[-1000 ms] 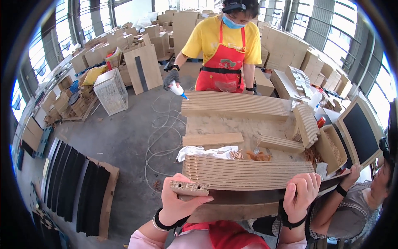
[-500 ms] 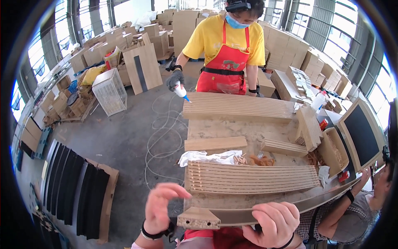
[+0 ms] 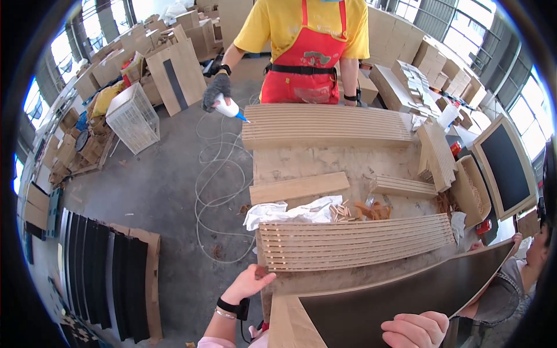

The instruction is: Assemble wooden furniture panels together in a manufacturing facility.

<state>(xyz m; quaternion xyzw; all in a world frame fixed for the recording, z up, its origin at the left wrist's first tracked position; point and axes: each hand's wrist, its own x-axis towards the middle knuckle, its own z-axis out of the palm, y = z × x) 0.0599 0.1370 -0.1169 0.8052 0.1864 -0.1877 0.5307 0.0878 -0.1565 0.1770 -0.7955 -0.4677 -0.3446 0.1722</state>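
Note:
My right hand (image 3: 415, 330) is closed on the near edge of a long wooden board with a dark face (image 3: 377, 296), its fingers over the dark surface and its thumb hidden. The board lies tilted across the front, its pale wooden end (image 3: 290, 325) at the left. My left hand (image 3: 249, 284) reaches to the near left corner of a stack of narrow wooden boards (image 3: 354, 243), thumb and forefinger apart at that corner. Small wooden dowels (image 3: 272, 246) show along the stack's left end. A person's hand (image 3: 516, 239) is at the dark-faced board's far right end.
Across the workbench (image 3: 307, 159), a person in a red apron (image 3: 313, 64) holds a glue bottle (image 3: 228, 108) over another board stack (image 3: 328, 124). Between the stacks are a white cloth (image 3: 290, 213), loose dowels (image 3: 343, 213) and a plank (image 3: 299, 187). A hose (image 3: 200, 203) coils on the floor.
The dark-faced board has tipped so that its dark face shows. My left hand has come down to the stack's corner. The glue bottle has shifted slightly, and the view has tilted down.

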